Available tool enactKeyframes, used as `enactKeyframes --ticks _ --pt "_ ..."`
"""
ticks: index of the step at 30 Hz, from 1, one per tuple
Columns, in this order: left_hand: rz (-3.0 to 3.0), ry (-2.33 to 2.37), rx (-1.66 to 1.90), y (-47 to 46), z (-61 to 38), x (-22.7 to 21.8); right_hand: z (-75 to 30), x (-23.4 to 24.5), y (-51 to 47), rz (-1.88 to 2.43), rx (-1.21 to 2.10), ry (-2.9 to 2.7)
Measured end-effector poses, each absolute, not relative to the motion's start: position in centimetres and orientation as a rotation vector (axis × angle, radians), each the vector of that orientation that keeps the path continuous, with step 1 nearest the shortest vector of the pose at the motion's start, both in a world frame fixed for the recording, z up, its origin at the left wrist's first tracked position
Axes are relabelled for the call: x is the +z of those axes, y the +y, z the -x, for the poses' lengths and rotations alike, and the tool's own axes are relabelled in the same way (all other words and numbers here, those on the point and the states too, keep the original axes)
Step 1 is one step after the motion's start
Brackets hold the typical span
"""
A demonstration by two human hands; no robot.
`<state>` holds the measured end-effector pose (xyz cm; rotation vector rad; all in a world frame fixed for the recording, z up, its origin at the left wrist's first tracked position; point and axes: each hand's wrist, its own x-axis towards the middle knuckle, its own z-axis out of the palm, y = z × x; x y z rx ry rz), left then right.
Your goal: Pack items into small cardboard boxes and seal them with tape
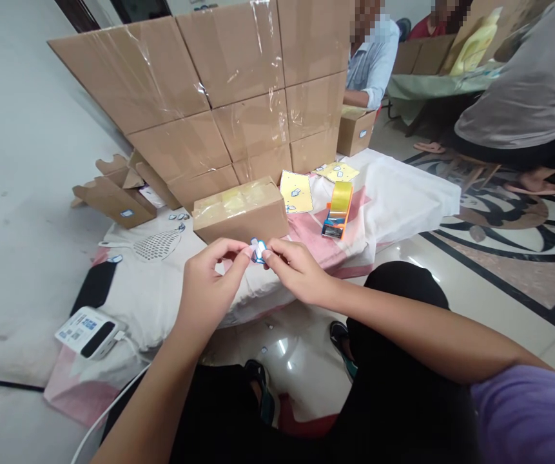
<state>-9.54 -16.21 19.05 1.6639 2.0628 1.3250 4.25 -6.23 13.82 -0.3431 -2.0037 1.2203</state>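
Note:
My left hand (214, 274) and my right hand (296, 267) meet in front of me, each in a pinch. Between their fingertips is a small white sticker (258, 250) with a blue edge; whether it is one piece or two laid together I cannot tell. Just behind my fingers lies a cardboard box (241, 209), closed with clear tape. Right of the box are a yellow sheet (296, 191) with white and blue shapes on it and an orange tape dispenser (339, 209) with a yellowish roll.
A wall of taped cartons (253, 84) stands behind. At left are an opened box (117, 196), a black phone-like slab (96, 283) and a white device (88, 332) with a cable. A second yellow sheet (338, 171) lies further back. Other people sit beyond the cloth-covered table (393, 187).

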Motion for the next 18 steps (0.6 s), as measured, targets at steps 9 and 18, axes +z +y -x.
enactKeyframes --ticks 9,18 --pt "-1.432 1.930 1.395 -15.7 10.0 18.5 -4.4 13.5 -5.9 0.388 1.259 -1.983" --pt "-1.371 1.799 1.428 -14.6 10.3 18.1 -5.3 15.2 -1.7 0.537 1.003 -1.980"
